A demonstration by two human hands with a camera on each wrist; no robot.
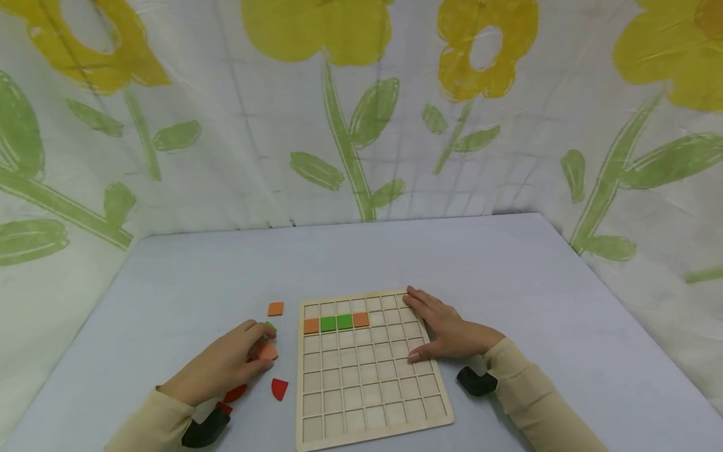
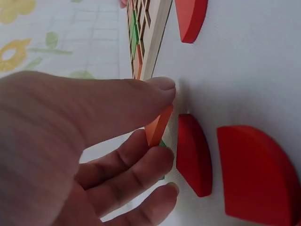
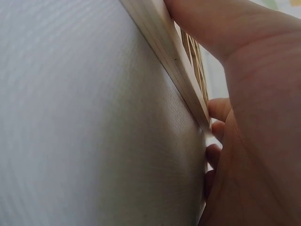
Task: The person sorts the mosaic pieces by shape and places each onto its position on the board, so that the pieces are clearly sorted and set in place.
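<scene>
My left hand (image 1: 228, 361) pinches an orange tile (image 2: 160, 126) between thumb and fingers, left of the wooden grid board (image 1: 346, 398). A green tile (image 1: 271, 326) shows just past its fingertips. Red quarter-round pieces (image 2: 256, 174) lie under and beside this hand, some partly hidden by it. On the board's right edge rests my right hand (image 1: 454, 329), its thumb and fingers spread over the rim. In the board's second row, two green tiles (image 1: 328, 324) sit between two orange tiles (image 1: 311, 326).
A loose orange tile (image 1: 275, 309) lies on the table left of the board's upper corner. One red quarter-round (image 1: 279, 388) lies between the left hand and the board. Behind the white table (image 1: 480, 257) hangs a flowered cloth (image 1: 271, 125).
</scene>
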